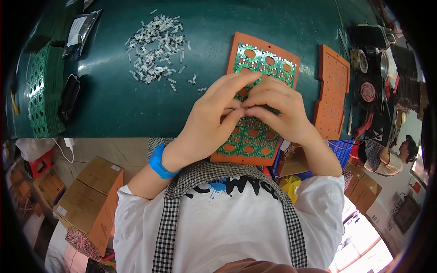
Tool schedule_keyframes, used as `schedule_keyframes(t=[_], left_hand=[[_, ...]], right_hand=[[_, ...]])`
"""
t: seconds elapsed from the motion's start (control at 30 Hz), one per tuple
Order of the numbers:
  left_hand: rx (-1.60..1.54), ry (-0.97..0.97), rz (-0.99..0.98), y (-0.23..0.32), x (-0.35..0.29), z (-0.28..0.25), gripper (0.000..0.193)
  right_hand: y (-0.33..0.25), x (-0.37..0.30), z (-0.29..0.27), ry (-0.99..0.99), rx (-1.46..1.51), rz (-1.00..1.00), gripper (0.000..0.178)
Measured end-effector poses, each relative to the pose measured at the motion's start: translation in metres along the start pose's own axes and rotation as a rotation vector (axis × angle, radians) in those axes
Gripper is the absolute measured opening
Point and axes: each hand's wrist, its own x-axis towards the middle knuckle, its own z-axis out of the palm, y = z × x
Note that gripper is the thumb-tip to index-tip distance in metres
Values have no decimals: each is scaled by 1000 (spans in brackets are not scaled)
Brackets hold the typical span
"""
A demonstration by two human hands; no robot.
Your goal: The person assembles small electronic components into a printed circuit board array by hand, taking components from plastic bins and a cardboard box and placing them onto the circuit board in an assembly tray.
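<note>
A green circuit board panel (249, 140) with rows of round cut-outs lies in a reddish-brown fixture plate (241, 159) at the table's front edge. My left hand (214, 113), with a blue band on its wrist, reaches over the panel's left side. From the other side comes my right hand (280, 107). Both hands are closed, thumb and fingertips pinched together, and they meet above the middle of the panel. Whatever small thing sits between the fingertips is hidden. Farther left lies a heap of small clear, tube-like parts (159, 43), with several strays (191, 82) nearer the panel.
Another reddish-brown plate (332, 91) lies to the right, near assorted tools and containers. Stacked green boards (43, 91), a black pouch (69, 98) and a silvery bag (82, 34) are at far left. Cardboard boxes (86, 200) stand below the table. Another person (387, 161) is at right.
</note>
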Motion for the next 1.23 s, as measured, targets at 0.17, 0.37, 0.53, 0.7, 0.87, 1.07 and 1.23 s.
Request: schedule_keyframes(t=[0.17, 0.37, 0.53, 0.7, 0.87, 1.07, 1.23], left_hand=[[-197, -59, -133, 6, 1, -8, 55], [988, 439, 95, -12, 5, -45, 28], [1070, 398, 72, -13, 5, -45, 20], [1159, 334, 165, -15, 7, -42, 13], [973, 355, 156, -14, 4, -40, 11], [332, 361, 67, -7, 3, -36, 15], [-324, 194, -197, -2, -3, -36, 16]], right_hand=[[6, -4, -19, -105, 131, -17, 11], [56, -2, -61, 215, -245, 240, 5], [63, 0, -60, 166, -284, 223, 7], [66, -1, -61, 165, -292, 202, 8], [67, -2, -52, 228, -312, 202, 7], [67, -14, -47, 297, -568, 58, 15], [55, -9, -42, 258, -843, -77, 17]])
